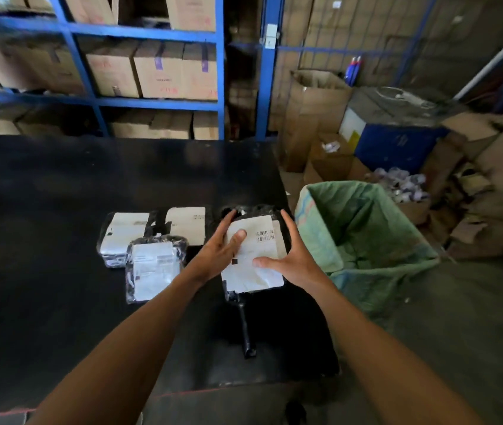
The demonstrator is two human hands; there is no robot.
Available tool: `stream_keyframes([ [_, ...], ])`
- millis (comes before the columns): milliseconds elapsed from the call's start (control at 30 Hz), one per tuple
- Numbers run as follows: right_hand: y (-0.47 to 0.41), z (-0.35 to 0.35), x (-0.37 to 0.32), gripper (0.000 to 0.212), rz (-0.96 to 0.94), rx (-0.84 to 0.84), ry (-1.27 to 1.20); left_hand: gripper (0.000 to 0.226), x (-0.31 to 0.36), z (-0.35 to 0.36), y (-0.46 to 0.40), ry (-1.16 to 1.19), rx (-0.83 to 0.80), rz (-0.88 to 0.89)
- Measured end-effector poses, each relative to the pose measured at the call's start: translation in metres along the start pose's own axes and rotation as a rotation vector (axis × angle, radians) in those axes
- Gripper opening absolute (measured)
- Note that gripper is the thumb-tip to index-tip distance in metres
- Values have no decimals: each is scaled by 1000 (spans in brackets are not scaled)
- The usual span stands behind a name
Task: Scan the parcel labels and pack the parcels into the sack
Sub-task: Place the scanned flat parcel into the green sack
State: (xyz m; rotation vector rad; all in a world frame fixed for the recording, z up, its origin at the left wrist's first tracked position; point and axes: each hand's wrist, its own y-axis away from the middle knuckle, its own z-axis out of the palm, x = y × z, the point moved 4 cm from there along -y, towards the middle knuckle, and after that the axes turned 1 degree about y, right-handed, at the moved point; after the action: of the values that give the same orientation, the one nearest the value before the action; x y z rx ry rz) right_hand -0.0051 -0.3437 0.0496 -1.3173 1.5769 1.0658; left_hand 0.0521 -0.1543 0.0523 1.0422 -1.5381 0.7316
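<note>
**Four parcels on the table, one between my hands**

Four parcels lie on the black table [60, 185], and I have the rightmost one. My left hand [218, 251] rests on the left side of this parcel [254, 256], fingers spread, thumb lying flat on its white label [253, 265]. My right hand [294, 257] cups the right edge, fingers fanned upward along the side and thumb pressed onto the lower part of the label. A barcode shows near the label's upper right corner. The black plastic wrap of the parcel peeks out above and below the paper.

Beneath the parcel's near end a black scanner [245, 329] lies on the table, handle pointing toward me.

Left of my hands sit the other three: a small parcel [153, 266] nearest me, tilted, overlapping a silvery parcel [121, 237] behind it, and a third parcel [187, 225] just beside that one.

Right of the table stands the green sack [363, 228], mouth open, close to the parcel I hold. Blue shelves [152, 102] with cardboard boxes [158, 72] stand behind the table.
</note>
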Motion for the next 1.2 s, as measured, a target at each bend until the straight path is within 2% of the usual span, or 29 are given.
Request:
stream_keyframes([
  [167, -23, -76, 7, 126, -30, 102, -57, 78, 37, 57, -70, -27, -97, 7],
  [267, -47, -128, 17, 122, -23, 128, -75, 80, 45, 84, -111, -44, -59, -15],
  [367, -74, -184, 30, 125, 3, 163, -46, 97, 44, 110, -149, -111, 33, -102],
  [467, -97, -240, 53, 125, 46, 188, -34, 84, 39, 143, -181, -218, 77, -216],
  [567, -114, -287, 79, 125, 102, 232, -16, 86, 33, 184, -209, -280, 81, -239],
  [633, -125, -309, 101, 127, 139, 245, 13, 79, 25, 213, -227, -367, 49, -265],
  [867, -163, -315, 187, 133, 296, 105, -6, 90, 3, 268, -276, -513, 84, -417],
  [1200, -234, -260, 283, 135, 398, -51, -20, 89, -12, 271, -310, -737, 179, -338],
])
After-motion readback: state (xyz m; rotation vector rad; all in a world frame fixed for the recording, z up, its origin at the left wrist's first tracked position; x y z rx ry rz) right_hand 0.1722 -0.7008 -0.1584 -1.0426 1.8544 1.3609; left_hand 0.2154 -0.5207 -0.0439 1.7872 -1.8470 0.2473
